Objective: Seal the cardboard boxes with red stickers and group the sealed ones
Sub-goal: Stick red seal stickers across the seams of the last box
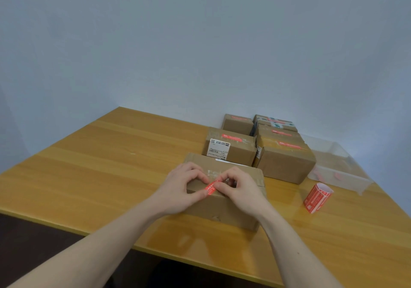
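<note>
Here, the red sticker point(210, 189) lay slanted across the near top edge of the brown cardboard box point(224, 205), long way running near-left to far-right. The left hand point(180, 187) and right hand point(241, 190) pinched it with curled fingers. It had white print. The box sat on a yellow wooden table point(100, 165) by a pale wall point(178, 43).

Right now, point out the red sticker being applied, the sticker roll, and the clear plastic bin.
red sticker point(210, 187), head view, its printed middle between the fingertips.
sticker roll point(316, 199), head view, its red outer side.
clear plastic bin point(347, 177), head view, its near wall.
</note>
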